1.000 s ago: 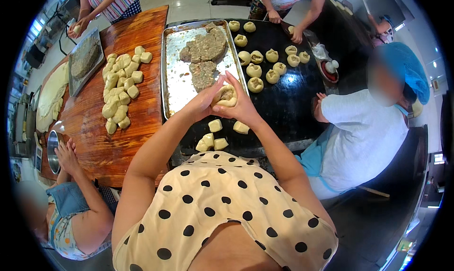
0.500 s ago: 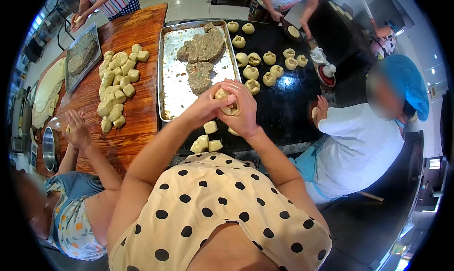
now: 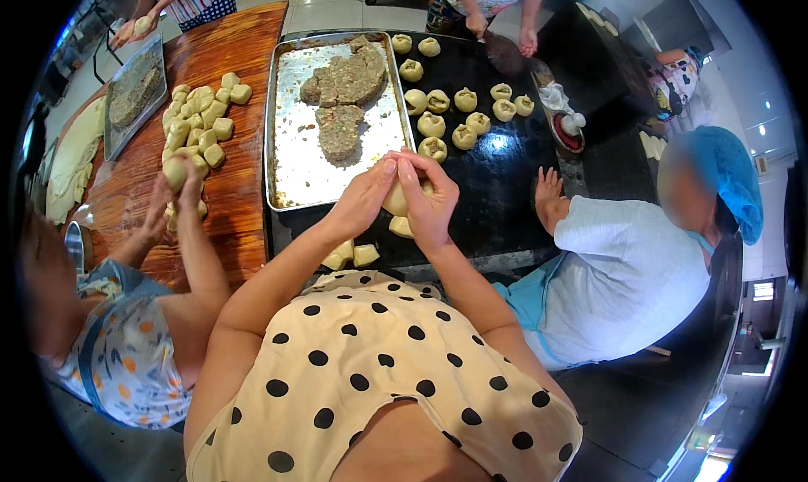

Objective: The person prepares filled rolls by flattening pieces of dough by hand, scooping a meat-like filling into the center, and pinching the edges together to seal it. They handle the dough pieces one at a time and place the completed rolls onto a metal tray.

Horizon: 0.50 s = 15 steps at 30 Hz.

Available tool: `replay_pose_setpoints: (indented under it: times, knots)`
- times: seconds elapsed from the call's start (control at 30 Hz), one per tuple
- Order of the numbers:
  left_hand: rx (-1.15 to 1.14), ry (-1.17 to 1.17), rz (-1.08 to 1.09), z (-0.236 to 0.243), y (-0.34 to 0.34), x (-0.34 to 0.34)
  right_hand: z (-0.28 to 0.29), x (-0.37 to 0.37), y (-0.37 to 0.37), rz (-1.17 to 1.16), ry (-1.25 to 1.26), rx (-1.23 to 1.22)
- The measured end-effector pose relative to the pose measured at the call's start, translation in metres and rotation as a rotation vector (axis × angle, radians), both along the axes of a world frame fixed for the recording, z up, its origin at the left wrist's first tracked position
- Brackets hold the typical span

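Note:
A pale dough ball [image 3: 395,201] is cupped between my two hands over the dark worktop's near edge. My left hand [image 3: 364,199] is wrapped round its left side, and my right hand [image 3: 432,203] covers its right side. My fingers meet above the ball and hide most of it. Just below my hands lies a piece of dough [image 3: 401,227], with more dough pieces [image 3: 365,256] closer to my body. Beyond my hands is a metal tray [image 3: 282,145] bearing a brown minced filling [image 3: 341,133]. Several filled dough balls [image 3: 431,125] with gathered tops stand to its right.
At left, a wooden table [image 3: 244,145] bears a pile of dough pieces [image 3: 202,116] and a second filling tray [image 3: 114,137]. Co-workers stand on both sides and across; a co-worker's hand [image 3: 550,194] rests on the dark worktop [image 3: 505,188]. A dark paddle [image 3: 505,55] is at the far side.
My fingers have closed together over the dough ball, whose pleated side showed before. The left co-worker's hands moved over the dough pile, holding a ball. The view has shifted slightly.

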State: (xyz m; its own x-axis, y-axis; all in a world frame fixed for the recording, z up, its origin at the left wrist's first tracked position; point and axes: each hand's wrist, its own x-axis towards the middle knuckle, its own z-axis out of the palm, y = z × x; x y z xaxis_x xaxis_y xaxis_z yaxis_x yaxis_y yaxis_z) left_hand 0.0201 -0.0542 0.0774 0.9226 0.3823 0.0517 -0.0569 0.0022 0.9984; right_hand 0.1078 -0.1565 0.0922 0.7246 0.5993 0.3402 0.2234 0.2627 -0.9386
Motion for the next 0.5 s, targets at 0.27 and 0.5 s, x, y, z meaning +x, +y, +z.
replay_pose_setpoints:
  times: [0.27,0.5]
  knots:
    - [-0.130,-0.004,-0.052,0.012,-0.005,0.003,0.024,0.004,-0.006,-0.118,-0.514,0.015]
    - [-0.659,-0.173,-0.233,0.053,-0.024,0.001,0.022,0.008,-0.025,-0.031,-0.546,0.178]
